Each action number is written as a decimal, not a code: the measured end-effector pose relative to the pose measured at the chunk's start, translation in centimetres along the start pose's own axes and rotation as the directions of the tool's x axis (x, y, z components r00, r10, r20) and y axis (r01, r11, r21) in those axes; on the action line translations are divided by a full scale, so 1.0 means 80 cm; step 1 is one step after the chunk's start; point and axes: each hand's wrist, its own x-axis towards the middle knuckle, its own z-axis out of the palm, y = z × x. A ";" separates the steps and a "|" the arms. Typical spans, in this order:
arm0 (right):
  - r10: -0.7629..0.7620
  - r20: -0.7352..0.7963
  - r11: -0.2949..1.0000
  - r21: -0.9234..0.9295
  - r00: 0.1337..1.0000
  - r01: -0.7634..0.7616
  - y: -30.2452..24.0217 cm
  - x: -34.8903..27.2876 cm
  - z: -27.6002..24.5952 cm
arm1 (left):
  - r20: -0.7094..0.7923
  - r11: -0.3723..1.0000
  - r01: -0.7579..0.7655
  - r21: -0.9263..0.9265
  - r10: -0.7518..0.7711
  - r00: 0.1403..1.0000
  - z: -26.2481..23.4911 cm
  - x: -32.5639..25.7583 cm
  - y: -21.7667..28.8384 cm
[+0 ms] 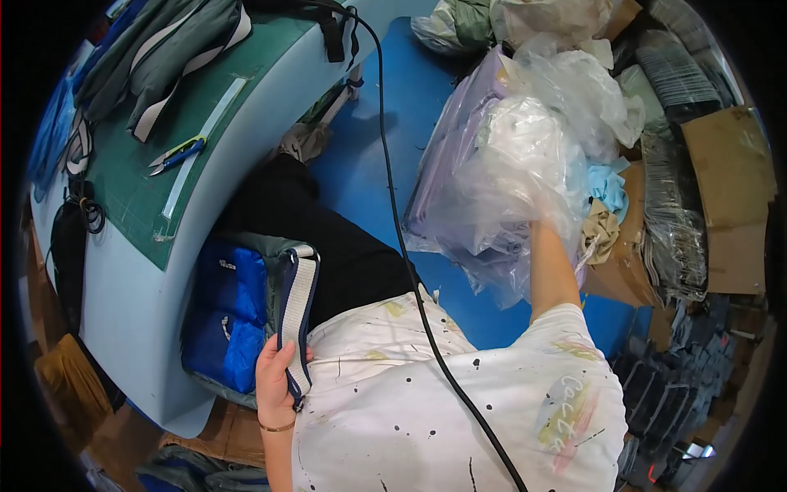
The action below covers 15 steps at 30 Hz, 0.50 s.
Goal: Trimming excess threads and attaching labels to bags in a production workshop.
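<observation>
Green matting covers the counter at the far left, with folded grey bags with pale straps piled at its far end and blue-handled snips lying beside a clear ruler, both within easy reach of the seat. Below the counter edge, a blue bag sits on the person's lap. The left hand has its fingers closed around the bag's grey-and-navy strap, apparently to keep the bag from sliding off while the body twists away to the right. A black cable runs from the counter top down across the white spattered shirt.

Further right, the right arm reaches out over the blue floor into a heap of clear plastic bags lying over lilac fabric. The right hand is buried in the plastic, so I cannot tell whether its fingers are open or gripping anything. Beyond the heap are brown cardboard boxes and stacks of dark wrapped goods, crowded close around the seat. The room looks like a cramped sewing workshop, stock kept at arm's length on the floor.
</observation>
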 end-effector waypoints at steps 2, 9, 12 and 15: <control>0.067 -0.042 0.998 0.004 0.997 -0.067 -0.011 -0.024 -0.011 | 0.017 1.000 -0.004 -0.003 0.004 1.000 0.000 -0.002 -0.002; 0.287 -0.211 0.957 0.032 0.934 -0.287 -0.051 -0.144 0.036 | 0.043 0.999 0.011 0.045 -0.013 0.999 0.014 -0.009 0.008; 0.169 -0.138 0.986 0.028 0.976 -0.167 -0.073 -0.214 0.043 | 0.073 0.995 -0.007 0.102 -0.001 0.997 0.012 -0.006 0.007; 0.224 0.105 0.969 0.079 0.969 -0.232 -0.123 -0.322 0.068 | 0.097 0.999 -0.023 0.041 0.019 0.995 0.002 -0.003 0.002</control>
